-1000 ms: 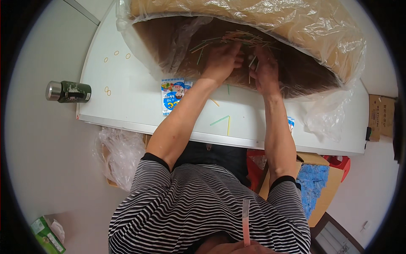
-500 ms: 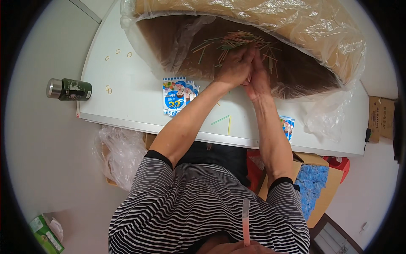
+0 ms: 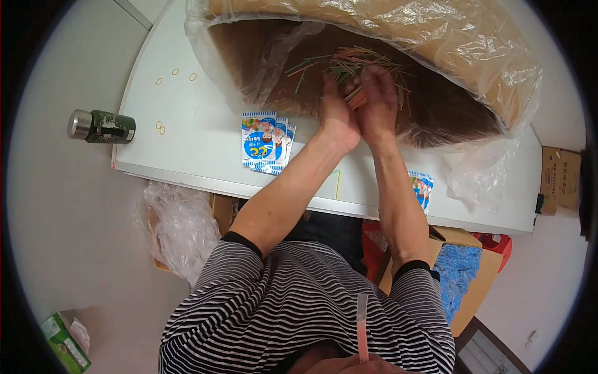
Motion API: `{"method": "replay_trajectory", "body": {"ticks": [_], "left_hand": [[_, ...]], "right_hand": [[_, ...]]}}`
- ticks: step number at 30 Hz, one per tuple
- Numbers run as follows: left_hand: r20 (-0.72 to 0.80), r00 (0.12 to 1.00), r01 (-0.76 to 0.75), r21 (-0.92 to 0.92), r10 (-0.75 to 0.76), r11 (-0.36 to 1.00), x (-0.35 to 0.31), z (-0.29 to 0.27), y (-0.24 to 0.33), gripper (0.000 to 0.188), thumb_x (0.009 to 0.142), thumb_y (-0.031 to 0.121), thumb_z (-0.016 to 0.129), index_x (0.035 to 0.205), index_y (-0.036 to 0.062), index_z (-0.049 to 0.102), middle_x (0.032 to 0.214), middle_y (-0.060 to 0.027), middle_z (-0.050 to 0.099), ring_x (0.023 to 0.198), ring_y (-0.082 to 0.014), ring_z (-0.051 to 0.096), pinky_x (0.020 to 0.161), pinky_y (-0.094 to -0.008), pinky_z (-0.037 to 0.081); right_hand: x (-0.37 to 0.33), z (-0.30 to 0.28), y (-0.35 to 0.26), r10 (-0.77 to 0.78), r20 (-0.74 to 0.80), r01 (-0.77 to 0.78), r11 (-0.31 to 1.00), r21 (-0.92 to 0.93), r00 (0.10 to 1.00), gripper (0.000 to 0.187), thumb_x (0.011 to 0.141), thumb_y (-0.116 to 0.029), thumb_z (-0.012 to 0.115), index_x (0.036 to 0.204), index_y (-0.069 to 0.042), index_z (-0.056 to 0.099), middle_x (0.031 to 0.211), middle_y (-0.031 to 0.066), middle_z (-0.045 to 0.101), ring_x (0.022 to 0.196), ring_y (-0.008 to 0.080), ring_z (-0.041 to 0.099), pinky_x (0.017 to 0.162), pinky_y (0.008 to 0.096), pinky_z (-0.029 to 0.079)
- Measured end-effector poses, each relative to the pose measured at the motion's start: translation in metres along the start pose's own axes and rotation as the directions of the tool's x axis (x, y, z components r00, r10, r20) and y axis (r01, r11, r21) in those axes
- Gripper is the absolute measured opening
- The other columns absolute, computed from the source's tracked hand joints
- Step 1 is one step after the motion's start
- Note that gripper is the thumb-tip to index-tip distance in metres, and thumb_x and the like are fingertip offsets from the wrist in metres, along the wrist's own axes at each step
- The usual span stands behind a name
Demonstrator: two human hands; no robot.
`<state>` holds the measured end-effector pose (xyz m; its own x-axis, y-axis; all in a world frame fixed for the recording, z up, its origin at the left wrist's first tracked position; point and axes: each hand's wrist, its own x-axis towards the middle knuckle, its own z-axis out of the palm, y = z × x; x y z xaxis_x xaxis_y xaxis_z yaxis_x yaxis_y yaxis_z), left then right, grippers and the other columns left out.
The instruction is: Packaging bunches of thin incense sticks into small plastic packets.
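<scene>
A loose heap of thin pink, green and yellow sticks (image 3: 358, 57) lies inside the mouth of a big clear plastic bag (image 3: 249, 93) lined with brown. At the heap's near side my left hand (image 3: 339, 117) and my right hand (image 3: 379, 103) are side by side. Between them is a small bundle of sticks (image 3: 355, 98), mostly pink. My left fingers cup it from the left with the thumb pointing away from me; my right fingers curl over its other side. Parts of the fingers are hidden behind the bundle and each other.
Flat blue-and-white sachets (image 3: 259, 138) lie left of my forearms, more sachets (image 3: 421, 189) right. Rubber bands (image 3: 160, 128) and a dark green flask (image 3: 103, 127) are at the left. Stray sticks (image 3: 338, 184) lie near the table's front edge. A carton with blue packets (image 3: 458, 274) stands below.
My hands were pressed together over the heap. Now they have drawn slightly apart and toward me, and the bundle of sticks shows between them. My left hand has rolled outward.
</scene>
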<state>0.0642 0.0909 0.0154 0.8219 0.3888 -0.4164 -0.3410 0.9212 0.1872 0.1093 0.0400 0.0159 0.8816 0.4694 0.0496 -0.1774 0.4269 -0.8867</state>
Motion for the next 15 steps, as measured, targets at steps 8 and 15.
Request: {"method": "replay_trajectory", "body": {"ticks": [8, 15], "left_hand": [[0.436, 0.897, 0.162, -0.177, -0.07, 0.971, 0.013, -0.05, 0.006, 0.051, 0.101, 0.058, 0.035, 0.112, 0.0138, 0.058, 0.104, -0.0033, 0.061, 0.095, -0.0159, 0.056, 0.09, -0.0328, 0.046], [0.346, 0.777, -0.488, 0.859, 0.526, 0.156, -0.106, -0.035, 0.08, 0.046, 0.086, 0.028, 0.075, 0.119, 0.001, 0.059, 0.105, -0.0091, 0.063, 0.085, -0.0133, 0.06, 0.076, -0.0287, 0.05]], "right_hand": [[-0.015, 0.005, -0.01, 0.077, 0.245, 0.011, 0.94, -0.34, 0.967, 0.016, 0.098, -0.013, 0.057, 0.112, -0.006, 0.057, 0.091, 0.0053, 0.066, 0.078, 0.0116, 0.059, 0.07, 0.0243, 0.048], [0.019, -0.033, 0.002, -0.322, 0.121, 0.329, 0.743, -0.583, 0.939, 0.017, 0.101, -0.017, 0.054, 0.113, -0.006, 0.059, 0.092, 0.0027, 0.068, 0.076, 0.0061, 0.055, 0.066, 0.0215, 0.043]]}}
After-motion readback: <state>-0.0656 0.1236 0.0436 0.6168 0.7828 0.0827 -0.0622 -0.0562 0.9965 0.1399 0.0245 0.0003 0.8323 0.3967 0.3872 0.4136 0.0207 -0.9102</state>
